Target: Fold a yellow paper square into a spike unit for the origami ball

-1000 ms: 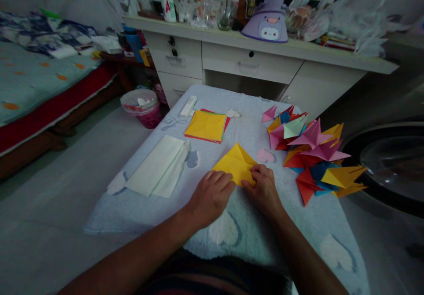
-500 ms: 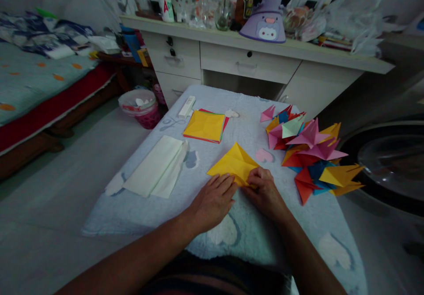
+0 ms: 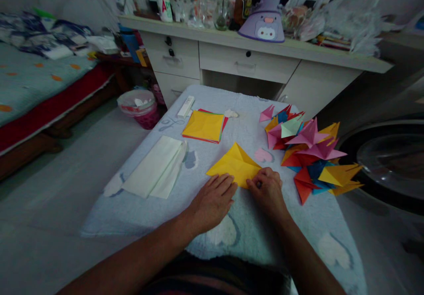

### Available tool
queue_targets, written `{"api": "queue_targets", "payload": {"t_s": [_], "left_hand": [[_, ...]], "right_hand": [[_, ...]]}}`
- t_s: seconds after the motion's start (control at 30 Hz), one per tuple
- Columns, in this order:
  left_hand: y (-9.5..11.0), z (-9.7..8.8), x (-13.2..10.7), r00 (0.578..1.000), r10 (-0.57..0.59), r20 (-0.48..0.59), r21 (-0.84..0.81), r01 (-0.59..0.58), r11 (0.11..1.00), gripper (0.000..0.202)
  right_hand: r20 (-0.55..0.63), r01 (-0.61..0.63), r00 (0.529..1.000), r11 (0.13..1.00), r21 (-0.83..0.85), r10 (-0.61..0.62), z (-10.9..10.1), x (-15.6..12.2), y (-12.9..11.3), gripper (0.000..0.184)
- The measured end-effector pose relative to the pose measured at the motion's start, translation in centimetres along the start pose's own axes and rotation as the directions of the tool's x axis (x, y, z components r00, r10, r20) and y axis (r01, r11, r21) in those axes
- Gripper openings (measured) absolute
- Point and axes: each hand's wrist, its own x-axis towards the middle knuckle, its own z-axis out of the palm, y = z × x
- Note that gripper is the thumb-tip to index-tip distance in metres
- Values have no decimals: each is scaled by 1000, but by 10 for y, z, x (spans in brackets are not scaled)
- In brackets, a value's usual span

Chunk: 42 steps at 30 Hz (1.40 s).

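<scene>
Partially, one yellow sheet (image 3: 234,162), between the near and far edges of the tabletop (image 3: 132,217), is covered by the flattened left hand (image 3: 213,200) and curled right hand (image 3: 268,193), whose pinch cannot be confirmed. In one paper stack (image 3: 204,126), lower layers are mostly hidden.

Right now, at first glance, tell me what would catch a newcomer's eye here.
Probably the multicoloured heap of origami pieces along the right side of the cloth-covered table. Next, perhaps, the folded yellow paper, with the left hand and right hand at its near side. Behind, the purple cartoon-faced hat stands out on the counter.
</scene>
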Motion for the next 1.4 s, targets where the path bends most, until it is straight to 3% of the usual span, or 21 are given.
{"api": "queue_targets", "payload": {"t_s": [0.63, 0.77, 0.83, 0.9, 1.07, 1.17, 1.4], "left_hand": [[-1, 2, -1, 1000, 3, 11, 38, -3, 999, 40], [-1, -1, 0, 1000, 8, 8, 39, -8, 999, 40], [0, -1, 1, 1000, 11, 9, 38, -12, 999, 40], [0, -2, 1, 1000, 12, 15, 37, -12, 999, 41], [0, 0, 2, 1000, 19, 14, 40, -20, 999, 41], [-1, 1, 3, 1000, 21, 14, 39, -21, 999, 42], [-6, -2, 1, 999, 42, 2, -2, -42, 999, 39]], "right_hand": [[10, -17, 1000, 997, -78, 18, 3, 1, -2, 24], [-32, -2, 999, 991, -131, -2, 3, 0, -3, 15], [-82, 44, 995, 986, -161, -58, 2, 0, -5, 10], [-105, 153, 979, 973, -175, -172, 1, -1, -7, 16], [4, 487, 873, 873, -7, -487, 4, -4, -13, 31], [69, 502, 861, 863, 47, -504, 7, -4, -13, 34], [121, 471, 877, 882, -19, -465, 7, -3, -14, 34]]}}
